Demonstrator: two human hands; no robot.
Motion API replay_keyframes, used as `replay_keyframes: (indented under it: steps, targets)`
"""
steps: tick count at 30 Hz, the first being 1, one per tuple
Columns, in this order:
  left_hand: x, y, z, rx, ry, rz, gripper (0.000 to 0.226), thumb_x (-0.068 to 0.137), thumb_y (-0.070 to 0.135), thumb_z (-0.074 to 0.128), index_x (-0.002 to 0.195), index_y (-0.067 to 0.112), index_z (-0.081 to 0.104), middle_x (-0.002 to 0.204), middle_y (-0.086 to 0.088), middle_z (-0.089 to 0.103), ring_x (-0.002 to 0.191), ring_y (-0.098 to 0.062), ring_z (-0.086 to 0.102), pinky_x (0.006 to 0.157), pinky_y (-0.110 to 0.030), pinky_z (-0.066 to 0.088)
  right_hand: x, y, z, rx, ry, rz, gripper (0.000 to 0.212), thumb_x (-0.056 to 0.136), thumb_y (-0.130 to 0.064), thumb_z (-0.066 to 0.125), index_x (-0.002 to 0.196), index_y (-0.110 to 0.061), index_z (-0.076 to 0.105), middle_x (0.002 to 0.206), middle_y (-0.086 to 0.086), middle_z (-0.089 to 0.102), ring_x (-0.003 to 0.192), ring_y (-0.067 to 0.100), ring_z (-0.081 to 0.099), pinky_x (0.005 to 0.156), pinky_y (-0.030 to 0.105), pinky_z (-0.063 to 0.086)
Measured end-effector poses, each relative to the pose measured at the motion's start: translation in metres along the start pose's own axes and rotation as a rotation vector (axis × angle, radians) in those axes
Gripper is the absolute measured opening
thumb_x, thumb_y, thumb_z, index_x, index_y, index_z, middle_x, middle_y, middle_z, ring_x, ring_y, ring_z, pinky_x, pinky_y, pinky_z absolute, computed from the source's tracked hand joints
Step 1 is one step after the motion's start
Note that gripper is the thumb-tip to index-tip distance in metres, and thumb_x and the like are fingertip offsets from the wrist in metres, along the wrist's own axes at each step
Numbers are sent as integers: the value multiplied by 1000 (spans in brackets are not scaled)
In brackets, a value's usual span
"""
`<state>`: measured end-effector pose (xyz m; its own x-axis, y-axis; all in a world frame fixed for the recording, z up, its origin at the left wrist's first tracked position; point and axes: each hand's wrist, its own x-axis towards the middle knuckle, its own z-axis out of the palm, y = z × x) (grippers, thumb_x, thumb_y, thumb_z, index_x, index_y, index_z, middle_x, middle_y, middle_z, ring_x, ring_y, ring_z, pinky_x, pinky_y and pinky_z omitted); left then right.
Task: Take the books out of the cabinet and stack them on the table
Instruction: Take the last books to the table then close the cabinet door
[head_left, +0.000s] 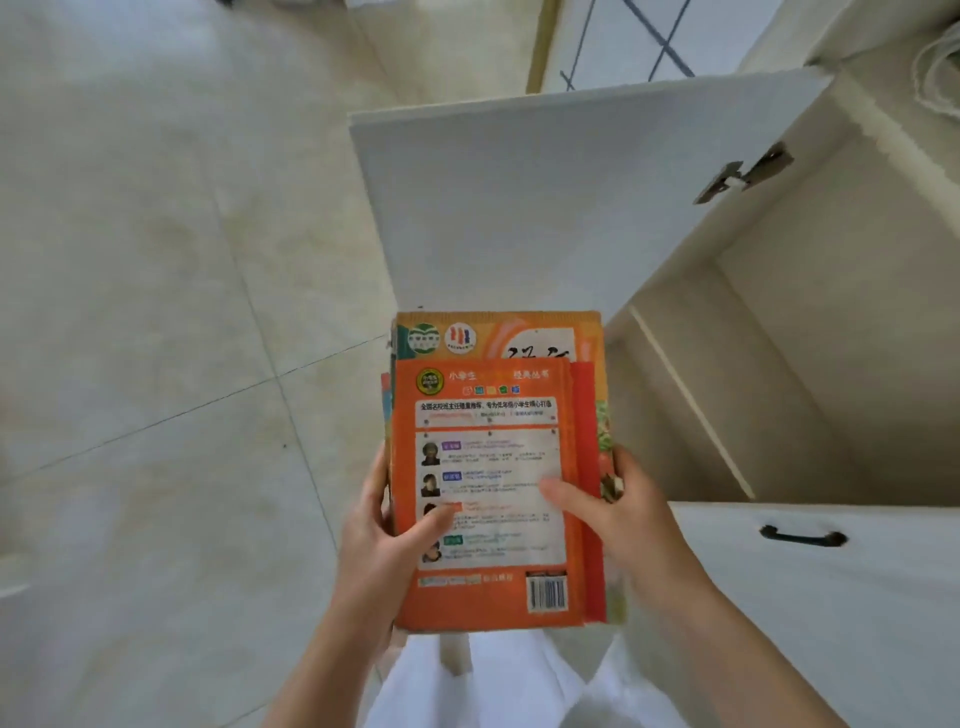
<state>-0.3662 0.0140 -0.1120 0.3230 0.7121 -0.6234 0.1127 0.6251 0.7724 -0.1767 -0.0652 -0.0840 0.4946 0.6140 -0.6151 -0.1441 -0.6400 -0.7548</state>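
Two hands, left hand (387, 525) and right hand (618, 514), around stacked books (493, 467).

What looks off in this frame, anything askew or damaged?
Nothing damaged. The stack of books, held by left hand and right hand, is uneven: the larger book sticks out beyond the orange top book.

Both arms are bare, with no sleeves showing at all. The left hand (379, 540) and the right hand (618, 514) have no rings, and the wrists have no watch. Below them the person wears something white and soft, like trousers (498, 686).
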Motion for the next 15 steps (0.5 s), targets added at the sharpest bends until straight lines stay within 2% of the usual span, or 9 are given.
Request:
replay_keyframes:
  steps: [5, 7, 9, 12, 15]
  targets:
    - [-79, 0, -77, -52, 227, 81, 96, 63, 26, 81, 144, 42, 31, 114, 7, 69, 92, -21, 73, 71, -45, 61, -60, -9, 70, -60, -194, -70, 28, 77, -25, 77, 97, -34, 60, 92, -11, 75, 81, 8, 73, 63, 26, 59]
    - [-119, -1, -121, -89, 344, 136, 91, 64, 27, 81, 140, 40, 34, 115, 9, 67, 93, -19, 73, 70, -44, 62, -87, -12, 111, -111, -303, -116, 29, 77, -27, 77, 97, -36, 58, 94, -11, 74, 80, 7, 73, 58, 21, 58]
    - [-151, -5, -154, -107, 429, 178, 79, 65, 26, 81, 132, 38, 41, 114, 9, 68, 94, -19, 72, 70, -43, 62, -109, -14, 144, -155, -377, -155, 33, 76, -32, 78, 100, -39, 56, 103, -7, 71, 83, 12, 73, 61, 25, 60]
    - [-207, -15, -203, -157, 593, 212, 71, 69, 27, 81, 129, 36, 45, 112, 9, 69, 94, -19, 72, 69, -40, 62, -144, -11, 202, -328, -479, -257, 47, 62, -56, 78, 101, -50, 52, 119, -2, 59, 97, 16, 68, 74, 38, 62]
    - [-254, -30, -239, -218, 751, 231, 66, 74, 27, 82, 129, 35, 46, 111, 9, 69, 94, -19, 72, 70, -41, 62, -180, -7, 251, -459, -575, -397, 57, 58, -65, 74, 108, -52, 49, 119, -5, 54, 103, 15, 64, 78, 40, 61]
